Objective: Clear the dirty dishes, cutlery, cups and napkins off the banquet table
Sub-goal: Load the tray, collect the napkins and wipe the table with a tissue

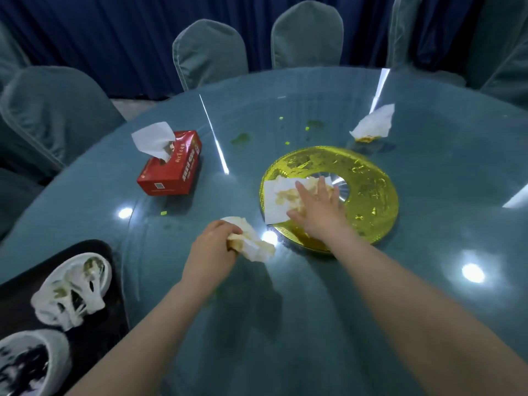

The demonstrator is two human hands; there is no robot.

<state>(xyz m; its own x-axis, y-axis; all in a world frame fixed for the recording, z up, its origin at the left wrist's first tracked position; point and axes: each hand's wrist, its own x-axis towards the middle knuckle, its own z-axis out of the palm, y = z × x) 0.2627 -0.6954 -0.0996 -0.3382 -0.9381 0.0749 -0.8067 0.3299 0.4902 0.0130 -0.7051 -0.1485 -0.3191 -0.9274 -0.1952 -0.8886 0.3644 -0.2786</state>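
While flat on a stained napkin (281,200) overhanging the gold plate (368,192) rim, right hand (320,208) fingers spread; left hand (213,244) gripping crumpled napkin (254,244) above bare worktop (285,324); tray (94,335) at left edge.

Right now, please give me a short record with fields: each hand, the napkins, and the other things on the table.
left hand: grips a crumpled napkin
right hand: fingers spread flat on a stained napkin
gold disc: under the stained napkin, at the table centre
far napkin: lies alone, stained at one edge
tissue box: red, one tissue sticking out
black tray: holds dirty white dishes
glass tabletop: green food scraps beyond the disc
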